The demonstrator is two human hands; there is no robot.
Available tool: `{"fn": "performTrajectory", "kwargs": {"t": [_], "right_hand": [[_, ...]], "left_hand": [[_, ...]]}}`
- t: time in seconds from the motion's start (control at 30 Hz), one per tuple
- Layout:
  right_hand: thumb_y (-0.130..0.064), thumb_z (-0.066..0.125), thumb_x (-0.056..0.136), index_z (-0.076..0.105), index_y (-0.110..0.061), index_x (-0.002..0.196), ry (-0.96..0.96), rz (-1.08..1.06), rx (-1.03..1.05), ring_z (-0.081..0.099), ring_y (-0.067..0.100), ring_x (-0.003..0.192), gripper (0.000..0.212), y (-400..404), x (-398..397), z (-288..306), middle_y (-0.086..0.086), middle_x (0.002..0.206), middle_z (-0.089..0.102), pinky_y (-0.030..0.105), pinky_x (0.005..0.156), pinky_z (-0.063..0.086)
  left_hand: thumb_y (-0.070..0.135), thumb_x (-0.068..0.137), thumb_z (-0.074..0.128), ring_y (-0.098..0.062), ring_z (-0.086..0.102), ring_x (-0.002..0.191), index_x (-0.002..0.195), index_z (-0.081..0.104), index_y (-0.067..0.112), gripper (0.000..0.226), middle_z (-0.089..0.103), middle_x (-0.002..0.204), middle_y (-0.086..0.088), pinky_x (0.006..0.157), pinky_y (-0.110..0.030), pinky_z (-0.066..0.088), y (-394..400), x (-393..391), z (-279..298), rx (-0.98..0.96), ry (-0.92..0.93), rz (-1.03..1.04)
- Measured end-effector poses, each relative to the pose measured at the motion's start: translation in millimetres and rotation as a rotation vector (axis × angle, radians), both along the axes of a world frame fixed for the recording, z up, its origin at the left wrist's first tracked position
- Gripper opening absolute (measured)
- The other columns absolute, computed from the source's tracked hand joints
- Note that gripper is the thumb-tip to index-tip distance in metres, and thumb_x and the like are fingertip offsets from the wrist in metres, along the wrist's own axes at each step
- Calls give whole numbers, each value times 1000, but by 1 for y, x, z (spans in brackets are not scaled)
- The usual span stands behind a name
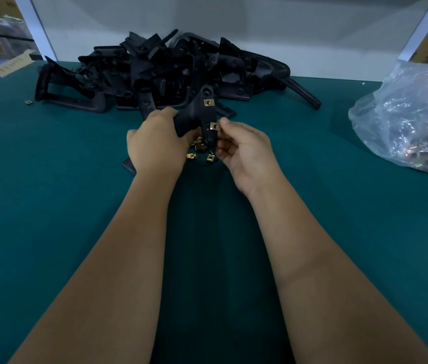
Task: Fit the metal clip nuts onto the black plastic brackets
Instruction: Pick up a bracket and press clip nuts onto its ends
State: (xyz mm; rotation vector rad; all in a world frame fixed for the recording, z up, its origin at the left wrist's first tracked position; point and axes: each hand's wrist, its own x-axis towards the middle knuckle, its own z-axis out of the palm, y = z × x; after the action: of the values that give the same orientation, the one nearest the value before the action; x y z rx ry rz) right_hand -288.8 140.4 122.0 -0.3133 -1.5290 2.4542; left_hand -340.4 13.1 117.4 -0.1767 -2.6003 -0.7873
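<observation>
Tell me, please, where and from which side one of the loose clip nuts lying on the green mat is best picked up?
Take the loose clip nut nearest the left hand by its two opposite flat edges, pinching from above with thumb and forefinger. It lies flat on the green mat and apart from the others, so probably only its edges offer purchase. Its open slot side cannot be made out here.
</observation>
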Motion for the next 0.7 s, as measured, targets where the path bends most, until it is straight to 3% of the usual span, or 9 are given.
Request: {"fn": "performTrajectory", "kwargs": {"t": [0.37, 0.53, 0.7], "right_hand": [[-11, 60, 94, 68, -9, 80, -7, -70, 76, 59, 11, 62, 17, -4, -1, -1, 3, 71, 67, 23, 58, 51], [-10, 69, 88, 67, -12, 72, -15, -59, 217, 59, 16, 68, 16, -4, -1, -1, 6, 75, 66, 23, 55, 50], [-9, 62, 93, 64, -9, 79, -13, -49, 46, 63, 14, 63, 14, -4, -1, -1, 6, 74, 68, 24, 56, 52]], "left_hand": [[52, 88, 62, -27, 61, 92, 111, 64, 23, 37, 66, 106, -2, 81, -37, 31, 0, -2, -1, -6, -1, 3], [53, 89, 60, -26, 60, 89, 109, 64, 23, 36, 65, 105, -1, 81, -37, 31, 0, -1, -1, 1, -5, -5], [53, 89, 61, -26, 60, 92, 111, 64, 23, 37, 65, 106, -1, 83, -38, 33, -1, 0, -1, 14, 8, 3]]}}
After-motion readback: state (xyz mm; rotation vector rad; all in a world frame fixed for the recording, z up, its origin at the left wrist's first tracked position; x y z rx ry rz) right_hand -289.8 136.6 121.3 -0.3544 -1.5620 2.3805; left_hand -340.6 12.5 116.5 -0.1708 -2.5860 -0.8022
